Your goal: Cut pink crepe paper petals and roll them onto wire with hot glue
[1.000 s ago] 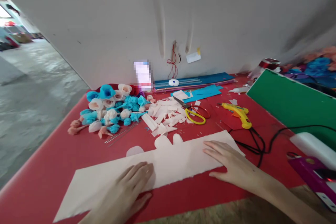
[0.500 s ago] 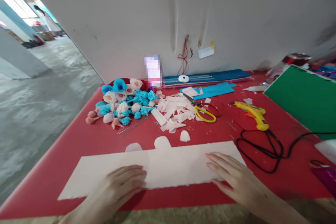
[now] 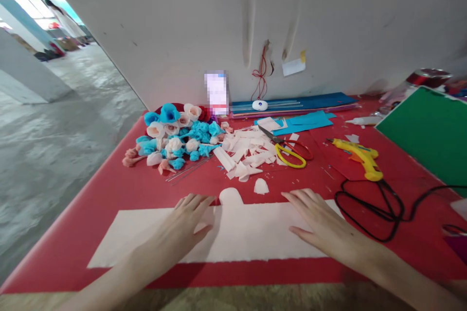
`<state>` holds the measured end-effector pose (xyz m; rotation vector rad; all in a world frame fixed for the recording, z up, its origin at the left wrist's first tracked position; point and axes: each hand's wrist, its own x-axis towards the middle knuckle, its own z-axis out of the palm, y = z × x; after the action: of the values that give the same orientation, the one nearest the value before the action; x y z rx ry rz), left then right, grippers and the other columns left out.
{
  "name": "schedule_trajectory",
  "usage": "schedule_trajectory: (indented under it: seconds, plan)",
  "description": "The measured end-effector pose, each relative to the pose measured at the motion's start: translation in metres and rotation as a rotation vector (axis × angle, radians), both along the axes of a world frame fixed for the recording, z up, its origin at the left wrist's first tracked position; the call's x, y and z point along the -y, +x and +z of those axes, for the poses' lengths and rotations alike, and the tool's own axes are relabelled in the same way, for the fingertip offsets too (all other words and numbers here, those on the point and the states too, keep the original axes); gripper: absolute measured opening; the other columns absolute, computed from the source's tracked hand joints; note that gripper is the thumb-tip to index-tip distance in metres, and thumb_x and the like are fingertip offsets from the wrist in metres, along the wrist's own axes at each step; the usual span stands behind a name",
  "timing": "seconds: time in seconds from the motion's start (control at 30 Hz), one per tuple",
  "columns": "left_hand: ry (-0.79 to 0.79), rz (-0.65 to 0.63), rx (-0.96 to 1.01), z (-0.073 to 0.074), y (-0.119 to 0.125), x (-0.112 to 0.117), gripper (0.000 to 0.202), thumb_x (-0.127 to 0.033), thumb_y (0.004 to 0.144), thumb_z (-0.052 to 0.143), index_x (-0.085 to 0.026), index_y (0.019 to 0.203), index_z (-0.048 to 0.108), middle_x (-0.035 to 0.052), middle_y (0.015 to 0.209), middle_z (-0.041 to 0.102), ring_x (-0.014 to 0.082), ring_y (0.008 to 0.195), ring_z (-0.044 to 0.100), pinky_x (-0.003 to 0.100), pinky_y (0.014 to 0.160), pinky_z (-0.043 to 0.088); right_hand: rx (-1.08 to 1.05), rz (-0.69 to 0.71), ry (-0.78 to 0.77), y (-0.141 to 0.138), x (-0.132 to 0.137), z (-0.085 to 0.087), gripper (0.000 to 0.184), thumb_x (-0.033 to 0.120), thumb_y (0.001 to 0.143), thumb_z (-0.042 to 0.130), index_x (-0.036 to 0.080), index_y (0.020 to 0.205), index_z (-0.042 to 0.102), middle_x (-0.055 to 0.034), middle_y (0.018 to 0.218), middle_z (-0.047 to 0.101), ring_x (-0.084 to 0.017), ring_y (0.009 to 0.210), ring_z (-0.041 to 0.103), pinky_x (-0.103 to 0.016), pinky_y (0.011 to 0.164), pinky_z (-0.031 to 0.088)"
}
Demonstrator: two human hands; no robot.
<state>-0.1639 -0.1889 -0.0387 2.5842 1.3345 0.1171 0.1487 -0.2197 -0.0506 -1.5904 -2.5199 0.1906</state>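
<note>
A long pale pink paper strip (image 3: 248, 233) lies flat on the red table (image 3: 109, 194), near its front edge. My left hand (image 3: 182, 226) rests palm down on the strip's middle left, fingers stretched out. My right hand (image 3: 321, 226) lies flat on the strip's right end, fingers spread. Neither hand holds anything. Two small rounded paper petals (image 3: 261, 186) sit just beyond the strip's far edge.
A heap of blue and pink paper flowers (image 3: 175, 138), paper scraps (image 3: 244, 153), yellow-and-red scissors (image 3: 290, 153) and a yellow glue gun (image 3: 361, 155) with a black cord (image 3: 372, 206) lie further back. A green board (image 3: 434, 131) is at right. A white wall stands behind.
My left hand slid forward across the strip to its far edge. My right hand stayed flat on the right end. The view shifted slightly left.
</note>
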Motion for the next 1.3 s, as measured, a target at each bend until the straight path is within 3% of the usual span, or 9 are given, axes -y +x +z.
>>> schedule_trajectory:
  seconds: [0.17,0.3,0.4,0.63,0.77,0.9,1.17,1.3]
  plan:
    - [-0.121,0.005,-0.011,0.001,0.004,-0.004,0.021,-0.018,0.083,0.044,-0.021,0.098,0.059,0.0072,0.1,0.059,0.0237,0.093,0.052,0.043,0.081,0.044,-0.029,0.011,-0.072,-0.001,-0.005,0.009,0.026,0.02,0.064,0.07,0.017,0.089,0.062,-0.0082,0.09,0.06,-0.026,0.084,0.054,-0.041,0.069,0.048]
    - [-0.12,0.015,0.018,0.004,0.006,-0.004,0.016,-0.014,0.081,0.045,-0.018,0.086,0.059,0.0064,0.094,0.058,0.0223,0.088,0.051,0.04,0.079,0.044,-0.085,0.037,-0.092,-0.002,-0.008,0.013,0.002,0.017,0.076,0.059,0.018,0.078,0.059,-0.0033,0.084,0.059,-0.02,0.081,0.052,-0.037,0.072,0.044]
    - [-0.082,0.006,0.069,0.006,0.008,-0.006,0.016,-0.011,0.079,0.046,-0.018,0.089,0.058,0.0062,0.098,0.059,0.0221,0.093,0.05,0.039,0.082,0.044,-0.13,0.021,-0.062,-0.001,-0.016,0.012,0.011,0.016,0.084,0.048,0.018,0.077,0.057,-0.0029,0.081,0.059,-0.019,0.082,0.051,-0.036,0.075,0.041]
    - [-0.033,-0.052,0.095,0.004,0.013,-0.019,0.022,-0.008,0.077,0.044,-0.018,0.093,0.056,0.0065,0.104,0.059,0.0222,0.099,0.051,0.039,0.085,0.044,-0.195,-0.01,0.0,-0.003,-0.039,0.007,0.012,0.013,0.082,0.047,0.016,0.078,0.057,-0.0056,0.075,0.059,-0.02,0.076,0.052,-0.036,0.07,0.043]
    - [-0.029,-0.073,0.106,0.0,0.013,-0.021,0.04,-0.005,0.074,0.044,-0.017,0.111,0.048,0.0087,0.116,0.055,0.0231,0.11,0.048,0.041,0.093,0.042,-0.251,0.095,0.028,-0.009,-0.045,0.003,0.025,0.007,0.08,0.044,0.015,0.1,0.057,-0.0094,0.101,0.06,-0.023,0.101,0.048,-0.042,0.089,0.039]
    - [-0.055,-0.185,0.073,0.0,0.015,-0.021,0.063,0.001,0.067,0.039,-0.018,0.127,0.036,0.0075,0.131,0.046,0.0227,0.124,0.038,0.045,0.104,0.032,-0.317,0.224,-0.032,-0.016,-0.049,-0.004,0.046,0.001,0.075,0.041,0.017,0.118,0.048,-0.0076,0.113,0.056,-0.018,0.111,0.045,-0.034,0.095,0.038]
    - [-0.176,-0.282,-0.032,0.016,0.013,-0.028,0.071,0.001,0.067,0.038,-0.025,0.133,0.031,0.0006,0.136,0.043,0.0223,0.127,0.036,0.046,0.106,0.03,-0.384,0.222,-0.138,-0.02,-0.047,-0.004,0.042,0.001,0.077,0.039,0.017,0.115,0.048,-0.0067,0.109,0.058,-0.016,0.103,0.051,-0.03,0.09,0.042]
    - [-0.209,-0.304,-0.041,0.019,0.008,-0.03,0.07,0.0,0.07,0.038,-0.025,0.134,0.028,0.0025,0.137,0.04,0.0222,0.127,0.035,0.047,0.105,0.032,-0.397,0.22,-0.154,-0.021,-0.04,-0.002,0.041,0.001,0.077,0.04,0.018,0.114,0.048,-0.0061,0.107,0.059,-0.015,0.102,0.051,-0.029,0.09,0.042]
